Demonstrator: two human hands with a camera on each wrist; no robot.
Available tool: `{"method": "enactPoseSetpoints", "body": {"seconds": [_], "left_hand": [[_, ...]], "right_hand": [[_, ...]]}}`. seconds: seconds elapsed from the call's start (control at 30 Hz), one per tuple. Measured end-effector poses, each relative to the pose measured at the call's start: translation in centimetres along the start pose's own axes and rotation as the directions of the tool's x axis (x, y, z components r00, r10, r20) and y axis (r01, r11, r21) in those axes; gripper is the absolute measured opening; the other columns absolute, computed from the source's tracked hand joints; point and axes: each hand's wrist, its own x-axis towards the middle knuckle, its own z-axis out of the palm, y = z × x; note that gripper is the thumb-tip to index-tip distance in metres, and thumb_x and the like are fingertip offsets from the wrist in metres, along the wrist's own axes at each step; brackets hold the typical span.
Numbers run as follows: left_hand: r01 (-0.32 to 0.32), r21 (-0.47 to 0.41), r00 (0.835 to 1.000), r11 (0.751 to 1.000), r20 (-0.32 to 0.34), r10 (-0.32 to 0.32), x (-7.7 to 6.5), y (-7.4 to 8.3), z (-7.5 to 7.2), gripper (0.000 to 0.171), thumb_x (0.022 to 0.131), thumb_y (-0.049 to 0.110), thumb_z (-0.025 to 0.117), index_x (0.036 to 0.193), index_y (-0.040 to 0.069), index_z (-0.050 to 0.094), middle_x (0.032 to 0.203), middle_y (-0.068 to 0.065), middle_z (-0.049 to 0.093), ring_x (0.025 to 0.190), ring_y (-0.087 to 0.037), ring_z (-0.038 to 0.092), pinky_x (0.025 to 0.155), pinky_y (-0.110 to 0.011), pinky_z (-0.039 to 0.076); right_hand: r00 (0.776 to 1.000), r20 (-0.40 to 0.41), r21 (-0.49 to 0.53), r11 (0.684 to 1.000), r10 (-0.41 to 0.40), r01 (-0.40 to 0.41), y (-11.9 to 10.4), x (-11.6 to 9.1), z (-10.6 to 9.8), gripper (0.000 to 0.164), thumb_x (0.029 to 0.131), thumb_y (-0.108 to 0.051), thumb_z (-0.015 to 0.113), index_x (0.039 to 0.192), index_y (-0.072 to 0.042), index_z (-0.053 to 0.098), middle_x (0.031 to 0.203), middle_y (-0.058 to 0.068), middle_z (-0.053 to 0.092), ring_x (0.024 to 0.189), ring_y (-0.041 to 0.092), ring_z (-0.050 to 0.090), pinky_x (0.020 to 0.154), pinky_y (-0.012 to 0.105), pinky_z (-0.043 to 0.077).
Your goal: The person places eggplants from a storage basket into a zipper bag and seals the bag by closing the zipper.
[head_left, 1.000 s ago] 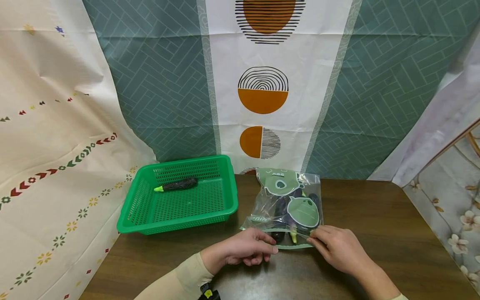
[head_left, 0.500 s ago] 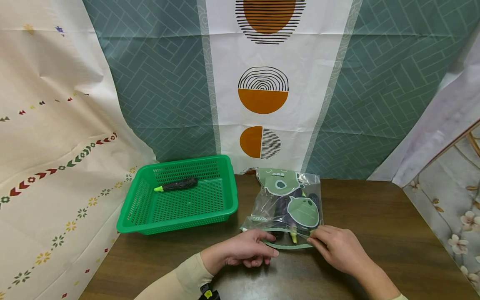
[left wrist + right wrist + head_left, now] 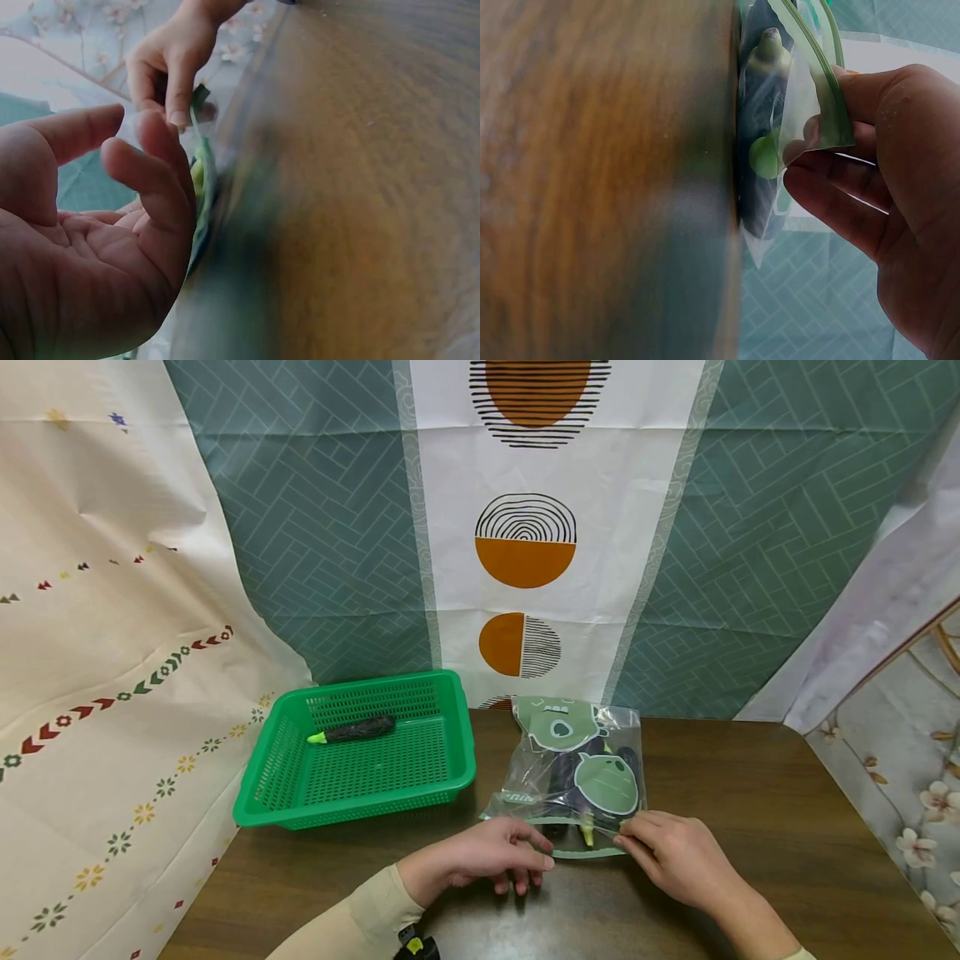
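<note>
A clear zip bag (image 3: pixel 528 764) with green cartoon prints lies at the table's middle, its opening facing me. Several dark eggplants (image 3: pixel 561 772) show through the plastic, one with a pale green stem (image 3: pixel 587 835) near the mouth. My right hand (image 3: pixel 675 856) pinches the right corner of the bag's green-edged mouth between thumb and fingers; the right wrist view shows the rim (image 3: pixel 832 105) raised there. Close to the left part of the mouth is my left hand (image 3: pixel 498 856), its fingers loosely bent and thumb apart. Nothing shows within its fingers (image 3: pixel 146 176) in the left wrist view.
A green perforated basket (image 3: pixel 258 806) stands to the left of the bag, with one eggplant (image 3: pixel 363 727) lying in it. Patterned cloths (image 3: pixel 337 527) hang behind and beside the brown wooden table (image 3: pixel 735 793).
My left hand's lower fingers have loosened and extended downward, and the hand has shifted very slightly left. My right hand keeps its pinch on the bag; basket and bag stay put.
</note>
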Motion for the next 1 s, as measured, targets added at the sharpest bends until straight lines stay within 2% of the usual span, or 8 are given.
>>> {"method": "enactPoseSetpoints", "body": {"seconds": [0.3, 0.43, 0.5, 0.6, 0.67, 0.73, 0.87, 1.0], "left_hand": [[-0.072, 0.046, 0.997, 0.996, 0.030, 0.070, -0.9, 1.6, -1.2, 0.045, 0.107, 0.021, 0.074, 0.140, -0.008, 0.066, 0.097, -0.007, 0.079, 0.075, -0.014, 0.072, 0.056, -0.026, 0.056], [-0.103, 0.089, 0.994, 0.991, 0.031, 0.101, -1.8, 2.7, -2.0, 0.048, 0.107, 0.020, 0.074, 0.144, -0.008, 0.063, 0.102, -0.017, 0.078, 0.080, -0.017, 0.074, 0.061, -0.028, 0.058], [-0.120, 0.125, 0.993, 0.985, 0.022, 0.119, -2.3, 3.4, -2.5, 0.048, 0.107, 0.020, 0.074, 0.145, -0.007, 0.064, 0.105, -0.021, 0.077, 0.085, -0.025, 0.076, 0.064, -0.030, 0.059], [-0.157, 0.202, 0.987, 0.967, 0.005, 0.159, -3.1, 4.5, -3.1, 0.046, 0.107, 0.020, 0.075, 0.146, -0.004, 0.065, 0.105, -0.019, 0.077, 0.093, -0.040, 0.077, 0.067, -0.032, 0.061], [-0.185, 0.250, 0.981, 0.950, -0.007, 0.193, -3.5, 5.1, -3.4, 0.045, 0.107, 0.020, 0.075, 0.146, -0.001, 0.065, 0.104, -0.016, 0.078, 0.096, -0.046, 0.076, 0.067, -0.034, 0.061], [-0.211, 0.297, 0.973, 0.931, -0.024, 0.228, -4.0, 5.6, -3.8, 0.045, 0.107, 0.020, 0.076, 0.146, 0.001, 0.066, 0.102, -0.012, 0.078, 0.094, -0.042, 0.076, 0.068, -0.035, 0.062], [-0.241, 0.375, 0.954, 0.895, -0.077, 0.290, -4.9, 6.6, -4.5, 0.044, 0.106, 0.022, 0.077, 0.144, 0.003, 0.067, 0.104, -0.007, 0.077, 0.086, -0.024, 0.074, 0.069, -0.036, 0.063], [-0.246, 0.455, 0.928, 0.856, -0.143, 0.343, -5.9, 7.6, -5.4, 0.044, 0.105, 0.024, 0.079, 0.143, 0.004, 0.068, 0.106, -0.002, 0.076, 0.082, -0.023, 0.070, 0.069, -0.038, 0.063]], "right_hand": [[1.000, -0.005, 0.007, 1.000, -0.009, 0.009, 0.1, -0.1, 0.0, 0.024, 0.083, -0.018, 0.097, 0.090, -0.027, 0.075, 0.084, -0.021, 0.068, 0.071, -0.003, 0.061, 0.058, 0.025, 0.053], [1.000, -0.004, 0.011, 1.000, -0.006, 0.007, 0.1, -0.1, 0.0, 0.025, 0.083, -0.017, 0.097, 0.091, -0.027, 0.075, 0.084, -0.021, 0.068, 0.071, -0.003, 0.061, 0.058, 0.025, 0.053], [1.000, -0.008, 0.011, 1.000, -0.012, 0.012, 0.2, -0.1, 0.0, 0.025, 0.083, -0.017, 0.097, 0.091, -0.027, 0.075, 0.084, -0.021, 0.068, 0.071, -0.003, 0.061, 0.058, 0.025, 0.053], [1.000, -0.014, 0.014, 1.000, -0.020, 0.020, 0.2, -0.2, 0.1, 0.025, 0.082, -0.017, 0.097, 0.091, -0.026, 0.075, 0.084, -0.020, 0.068, 0.071, -0.003, 0.061, 0.057, 0.024, 0.052], [1.000, -0.016, 0.016, 1.000, -0.022, 0.023, 0.2, -0.2, 0.1, 0.025, 0.082, -0.016, 0.097, 0.091, -0.026, 0.075, 0.084, -0.020, 0.068, 0.071, -0.003, 0.061, 0.057, 0.024, 0.052], [1.000, -0.016, 0.018, 1.000, -0.022, 0.023, 0.3, -0.1, 0.1, 0.025, 0.082, -0.016, 0.097, 0.091, -0.026, 0.075, 0.084, -0.020, 0.068, 0.071, -0.003, 0.061, 0.057, 0.024, 0.052], [1.000, -0.019, 0.019, 1.000, -0.024, 0.024, 0.3, -0.1, 0.1, 0.025, 0.082, -0.016, 0.097, 0.091, -0.026, 0.075, 0.083, -0.020, 0.068, 0.071, -0.003, 0.060, 0.057, 0.024, 0.052], [0.999, -0.023, 0.015, 0.999, -0.028, 0.029, 0.3, -0.2, 0.1, 0.025, 0.082, -0.016, 0.097, 0.091, -0.026, 0.075, 0.084, -0.020, 0.068, 0.071, -0.003, 0.061, 0.057, 0.025, 0.053]]}}
